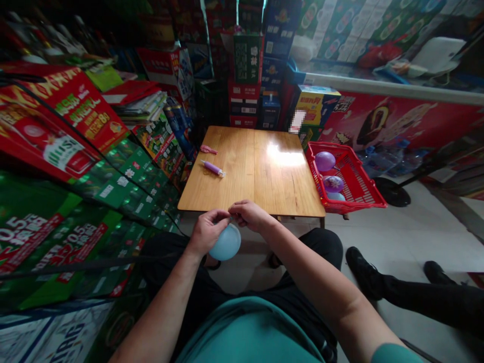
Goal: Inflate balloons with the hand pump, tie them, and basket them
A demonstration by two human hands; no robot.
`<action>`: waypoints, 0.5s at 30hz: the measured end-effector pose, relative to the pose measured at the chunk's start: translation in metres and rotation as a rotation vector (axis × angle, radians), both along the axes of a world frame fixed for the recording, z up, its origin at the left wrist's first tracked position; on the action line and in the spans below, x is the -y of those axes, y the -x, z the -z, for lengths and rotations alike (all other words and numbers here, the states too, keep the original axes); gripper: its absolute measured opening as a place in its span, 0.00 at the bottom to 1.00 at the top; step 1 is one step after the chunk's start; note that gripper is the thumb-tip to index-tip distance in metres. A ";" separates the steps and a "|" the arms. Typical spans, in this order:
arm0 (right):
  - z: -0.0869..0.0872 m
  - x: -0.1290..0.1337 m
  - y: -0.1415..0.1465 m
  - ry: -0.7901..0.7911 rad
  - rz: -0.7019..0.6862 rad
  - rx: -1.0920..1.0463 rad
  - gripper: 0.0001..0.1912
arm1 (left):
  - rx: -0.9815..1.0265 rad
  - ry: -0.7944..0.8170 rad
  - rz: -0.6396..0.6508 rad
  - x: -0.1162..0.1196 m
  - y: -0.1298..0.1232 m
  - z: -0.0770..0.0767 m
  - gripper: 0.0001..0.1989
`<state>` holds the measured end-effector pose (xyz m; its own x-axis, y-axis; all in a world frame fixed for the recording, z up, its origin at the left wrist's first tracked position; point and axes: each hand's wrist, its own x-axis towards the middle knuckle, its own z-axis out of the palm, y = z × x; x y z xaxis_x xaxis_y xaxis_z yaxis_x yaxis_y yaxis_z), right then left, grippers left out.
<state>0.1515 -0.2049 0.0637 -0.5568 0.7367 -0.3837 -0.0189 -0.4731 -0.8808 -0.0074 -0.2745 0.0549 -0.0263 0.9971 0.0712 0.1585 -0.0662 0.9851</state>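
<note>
A blown-up light blue balloon [226, 243] hangs just below my hands, in front of the table's near edge. My left hand [209, 229] is closed, with its thumb and fingers pinching the balloon's neck. Close beside it, my right hand [248, 214] is also closed, its fingertips pressed together near the neck; what they hold is too small to make out. On the wooden table [242, 171], a purple pump [213, 168] lies at the left, with a small pink item [208, 149] behind it.
A red basket [359, 176] at the table's right holds a purple balloon [325, 161], a patterned purple balloon [333, 184] and a light blue one. Stacked green cases [124, 176] stand at the left. Another person's legs and black shoes [365, 272] are at the right.
</note>
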 end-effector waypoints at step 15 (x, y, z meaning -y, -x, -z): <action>-0.007 0.022 0.007 -0.144 0.121 0.023 0.08 | 0.545 0.287 -0.100 -0.009 0.010 0.014 0.15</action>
